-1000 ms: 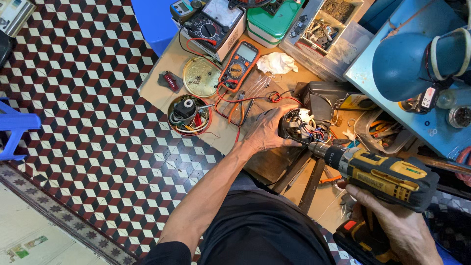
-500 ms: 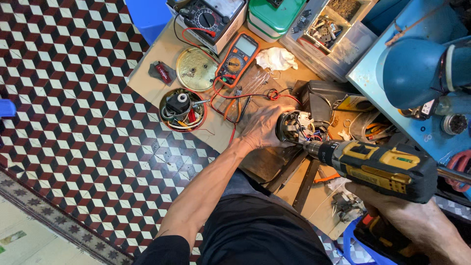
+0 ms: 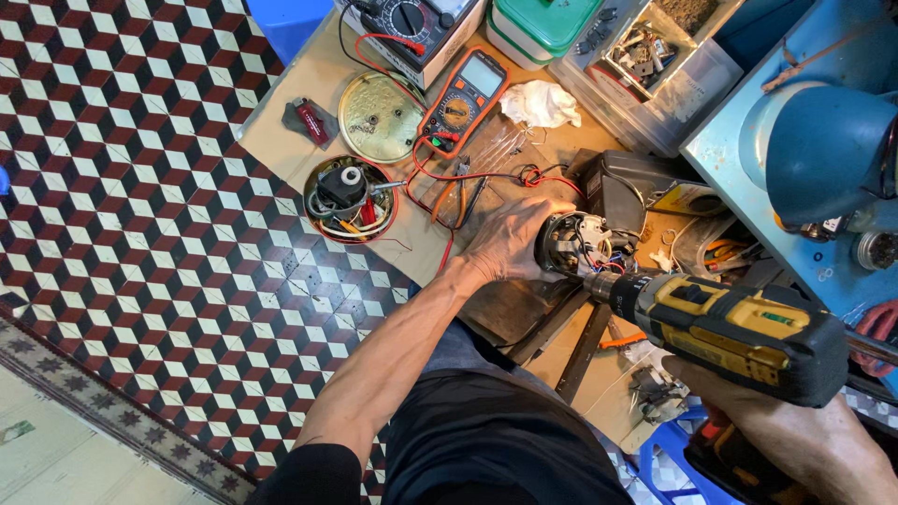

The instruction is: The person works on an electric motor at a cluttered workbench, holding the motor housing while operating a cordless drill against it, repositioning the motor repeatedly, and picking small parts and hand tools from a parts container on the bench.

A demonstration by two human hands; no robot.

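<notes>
My left hand (image 3: pixel 510 238) wraps around a small round electric motor (image 3: pixel 572 243) with white and coloured wires showing at its open end. It steadies the motor on the low wooden board (image 3: pixel 309 79). In my right hand (image 3: pixel 795 440), at the lower right, is a yellow and black cordless drill (image 3: pixel 739 327). The drill's chuck (image 3: pixel 608 285) points left and its tip meets the motor's lower right side.
On the board lie an orange multimeter (image 3: pixel 463 98) with red leads, a round metal lid (image 3: pixel 379 117), a round tin of motor parts (image 3: pixel 351 198) and a crumpled white cloth (image 3: pixel 541 103). A clear box of small parts (image 3: pixel 645 70) stands behind. Blue metal equipment (image 3: pixel 814 140) fills the right. Chequered floor tiles (image 3: pixel 140 234) lie left.
The camera has shifted a little, so the scene sits lower and left in view. My left hand stays on the motor and the drill stays pressed to it.
</notes>
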